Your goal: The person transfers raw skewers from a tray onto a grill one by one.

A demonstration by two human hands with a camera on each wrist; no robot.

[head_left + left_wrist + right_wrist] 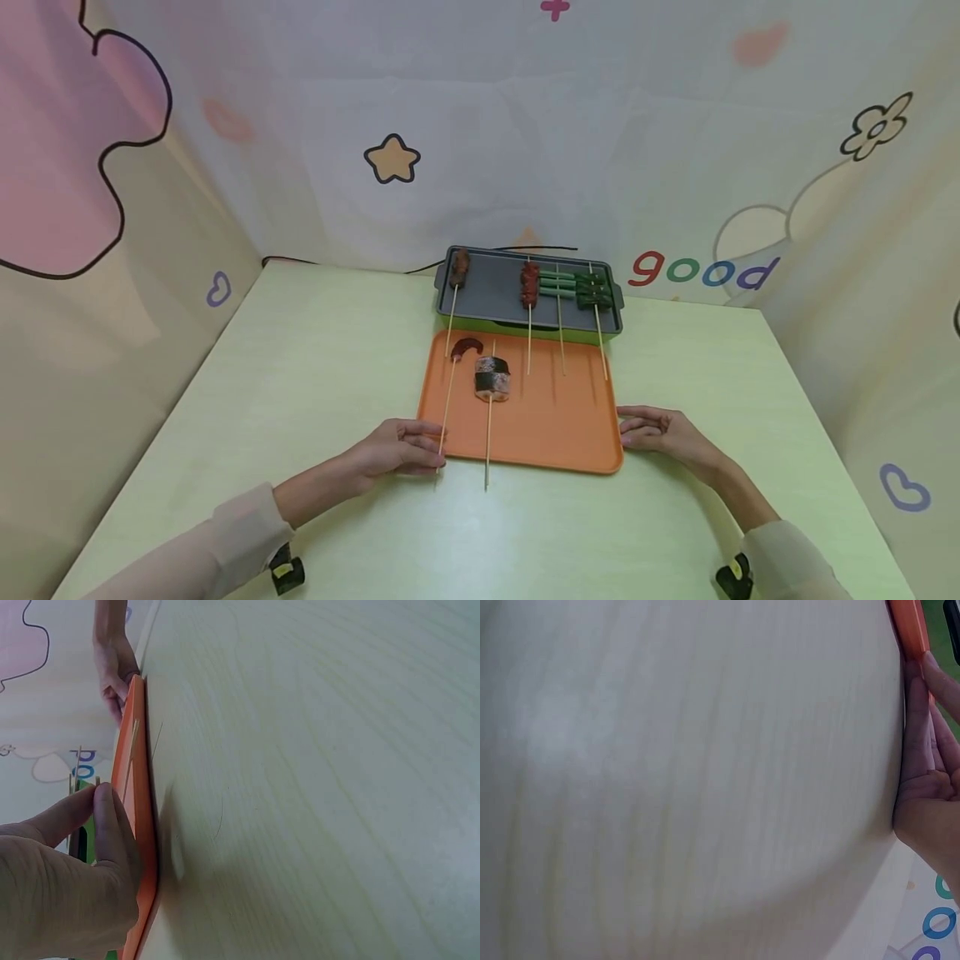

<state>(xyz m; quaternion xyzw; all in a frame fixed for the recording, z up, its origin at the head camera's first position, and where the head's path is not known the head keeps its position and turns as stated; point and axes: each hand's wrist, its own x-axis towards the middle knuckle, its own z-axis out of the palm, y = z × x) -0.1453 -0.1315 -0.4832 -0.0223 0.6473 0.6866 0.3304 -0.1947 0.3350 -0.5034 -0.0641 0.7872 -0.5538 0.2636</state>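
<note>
In the head view my left hand [401, 448] is at the near left corner of the orange tray [555, 437]. Its thumb and finger pinch the low end of a skewer [447, 400] with a curled dark red piece at its top. Beside it on the tray lies a skewer with a white and black banded piece [492, 379], its stick jutting over the front edge. My right hand [663, 433] holds the tray's right edge, its digits at the rim in the right wrist view. The left wrist view shows the left hand [82, 877] pinching close up.
Behind the tray stands a grey-topped green grill [491, 292]. On it lie a brown meat skewer [459, 271], a red skewer [529, 286] and green vegetable skewers [592, 292], with sticks reaching over the tray. A patterned curtain [480, 183] surrounds the pale table [315, 367].
</note>
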